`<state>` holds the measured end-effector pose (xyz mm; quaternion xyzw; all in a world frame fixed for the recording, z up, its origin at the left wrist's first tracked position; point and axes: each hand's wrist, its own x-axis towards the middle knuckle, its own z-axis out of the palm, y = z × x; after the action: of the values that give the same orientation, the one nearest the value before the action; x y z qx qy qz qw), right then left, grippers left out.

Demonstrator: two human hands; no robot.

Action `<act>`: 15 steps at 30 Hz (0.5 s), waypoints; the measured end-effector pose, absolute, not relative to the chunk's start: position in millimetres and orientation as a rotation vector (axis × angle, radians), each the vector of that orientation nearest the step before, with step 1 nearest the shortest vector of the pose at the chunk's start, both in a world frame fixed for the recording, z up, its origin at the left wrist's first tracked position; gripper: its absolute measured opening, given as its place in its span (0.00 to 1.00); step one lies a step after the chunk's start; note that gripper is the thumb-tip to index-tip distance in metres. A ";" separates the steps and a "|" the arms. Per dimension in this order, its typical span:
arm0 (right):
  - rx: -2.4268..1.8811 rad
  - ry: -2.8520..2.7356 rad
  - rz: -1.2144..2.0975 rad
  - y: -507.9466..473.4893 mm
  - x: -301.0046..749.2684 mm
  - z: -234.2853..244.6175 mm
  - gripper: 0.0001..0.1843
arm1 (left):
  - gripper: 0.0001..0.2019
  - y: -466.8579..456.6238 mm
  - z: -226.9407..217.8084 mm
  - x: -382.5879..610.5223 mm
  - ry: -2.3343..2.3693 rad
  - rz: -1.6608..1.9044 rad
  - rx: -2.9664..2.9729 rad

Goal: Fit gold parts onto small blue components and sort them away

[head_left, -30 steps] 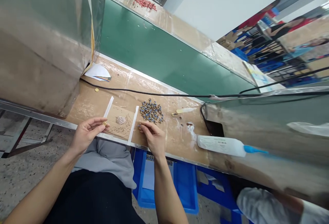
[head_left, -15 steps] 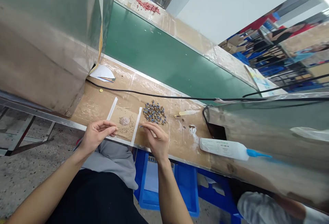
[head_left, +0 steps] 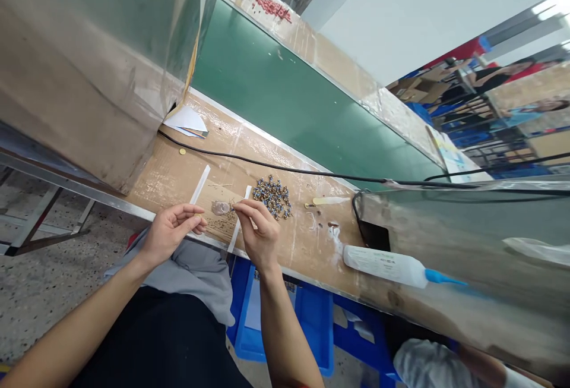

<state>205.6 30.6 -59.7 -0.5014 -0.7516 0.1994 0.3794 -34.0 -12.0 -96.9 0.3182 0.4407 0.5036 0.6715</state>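
My left hand (head_left: 171,232) rests at the near edge of the brown bench (head_left: 178,174), thumb and fingers pinched on a tiny part I cannot make out. My right hand (head_left: 258,227) is closed in a pinch too, its fingertips reaching left over a white strip (head_left: 239,221) toward a small blob of clear glue (head_left: 221,207) on a brown card. A heap of several small blue and gold parts (head_left: 272,195) lies just beyond my right hand.
A black cable (head_left: 267,165) crosses the bench. A white glue bottle with a blue tip (head_left: 392,264) lies at the right. A green conveyor belt (head_left: 289,97) runs behind. Shiny panels stand left and right. Blue bins (head_left: 312,328) sit below. Another person's sleeve (head_left: 427,364) shows at bottom right.
My right hand has moved left from beside the heap, across the white strip toward the glue blob. My left hand stayed in its pinch. The camera shifted a little.
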 end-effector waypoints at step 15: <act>-1.167 -2.022 0.395 31.4 199.6 -70.2 0.15 | 0.16 -12.6 -94.5 -34.0 0.946 1.170 0.707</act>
<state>199.6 31.4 -70.2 -0.4564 -0.7909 0.1545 0.3771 -34.0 -12.6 -94.5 0.3141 0.4206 0.5198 0.6740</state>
